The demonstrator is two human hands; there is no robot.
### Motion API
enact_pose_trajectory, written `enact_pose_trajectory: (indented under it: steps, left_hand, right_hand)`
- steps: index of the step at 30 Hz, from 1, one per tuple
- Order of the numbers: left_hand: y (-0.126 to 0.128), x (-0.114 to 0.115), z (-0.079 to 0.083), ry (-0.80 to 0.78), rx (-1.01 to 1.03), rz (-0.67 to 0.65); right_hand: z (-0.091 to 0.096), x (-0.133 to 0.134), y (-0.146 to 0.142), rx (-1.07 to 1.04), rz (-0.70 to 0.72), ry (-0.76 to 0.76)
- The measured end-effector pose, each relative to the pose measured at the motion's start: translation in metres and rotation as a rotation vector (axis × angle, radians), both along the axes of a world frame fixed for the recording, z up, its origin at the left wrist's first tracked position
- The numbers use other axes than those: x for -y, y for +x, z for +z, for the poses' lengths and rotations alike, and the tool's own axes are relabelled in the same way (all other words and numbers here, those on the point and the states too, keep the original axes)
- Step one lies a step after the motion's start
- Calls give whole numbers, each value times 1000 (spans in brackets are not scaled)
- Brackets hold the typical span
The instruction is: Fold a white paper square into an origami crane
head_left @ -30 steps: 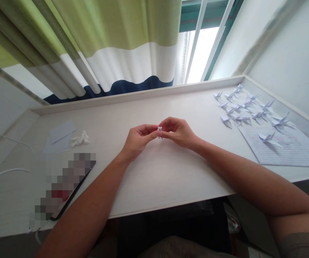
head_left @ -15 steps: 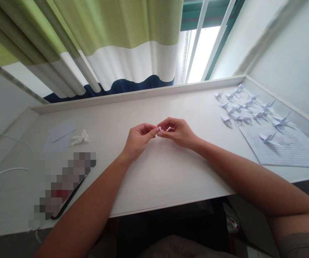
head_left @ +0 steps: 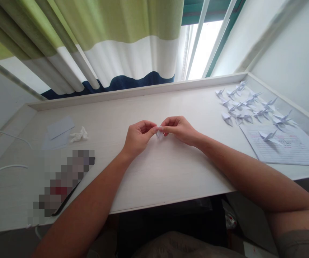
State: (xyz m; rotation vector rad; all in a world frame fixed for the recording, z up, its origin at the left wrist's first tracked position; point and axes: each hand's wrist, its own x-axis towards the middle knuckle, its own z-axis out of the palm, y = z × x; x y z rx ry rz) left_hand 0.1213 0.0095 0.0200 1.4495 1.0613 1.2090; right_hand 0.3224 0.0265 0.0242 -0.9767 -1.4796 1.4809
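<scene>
Over the middle of the white desk [head_left: 154, 172], my left hand [head_left: 138, 138] and my right hand [head_left: 179, 129] meet fingertip to fingertip. Both pinch a small folded piece of white paper [head_left: 159, 133] that hangs between them, just above the desktop. Its exact shape is too small to make out. Each hand's fingers are curled and pressed together on the paper.
Several folded paper cranes [head_left: 247, 107] lie at the far right, one of them on a lined sheet [head_left: 286, 148]. At the left lie paper slips [head_left: 60, 128], a crumpled scrap [head_left: 79, 135], a blurred flat device [head_left: 62, 184] and white cables [head_left: 3, 170]. A curtain [head_left: 95, 43] hangs behind the desk.
The hands stay together at the same spot. The small paper has turned between the fingertips and now hangs a little lower and wider. The view has shifted slightly.
</scene>
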Motion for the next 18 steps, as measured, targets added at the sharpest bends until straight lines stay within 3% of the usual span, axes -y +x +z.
enact_pose_trajectory:
  steps: [3,7,12,18]
  left_hand:
    - [1,-1,0,-63,87,-12]
    - [4,0,-1,-132,222,-24]
    - [7,2,-3,-46,229,-118]
    - [7,2,-3,69,200,88]
  right_hand:
    - [-1,-1,-1,-44,-16,-2]
    - [1,0,-5,-274,-120,-41]
    - [4,3,-8,-397,-155,-145]
    - [5,6,-10,-398,-182,-154]
